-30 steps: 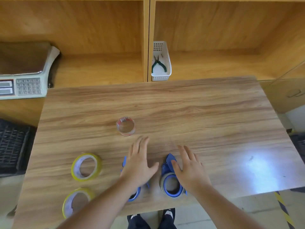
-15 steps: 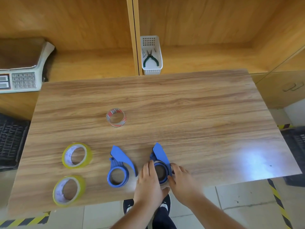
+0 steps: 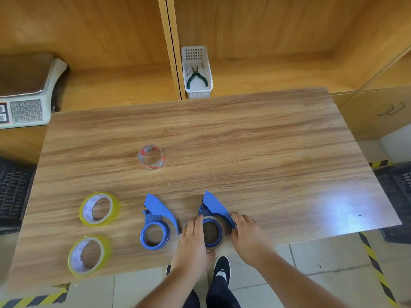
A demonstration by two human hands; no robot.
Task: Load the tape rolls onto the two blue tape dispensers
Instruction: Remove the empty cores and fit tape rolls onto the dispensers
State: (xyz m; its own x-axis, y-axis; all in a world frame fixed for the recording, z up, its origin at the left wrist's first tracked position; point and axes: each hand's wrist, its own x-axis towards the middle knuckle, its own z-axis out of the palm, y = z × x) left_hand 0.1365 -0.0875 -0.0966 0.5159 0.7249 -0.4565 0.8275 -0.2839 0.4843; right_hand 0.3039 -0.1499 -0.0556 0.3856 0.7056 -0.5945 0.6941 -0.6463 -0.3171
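A packing or workshop station: a wood-grain table fronts plywood shelves bearing a weighing scale and a basket with pliers; hazard tape stripes the tiled floor.

dispensers blue | two tape rolls yellow | small roll clear, red-printed | table woodgrain

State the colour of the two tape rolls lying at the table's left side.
Yellow, with white inner cores; the head view shows them.
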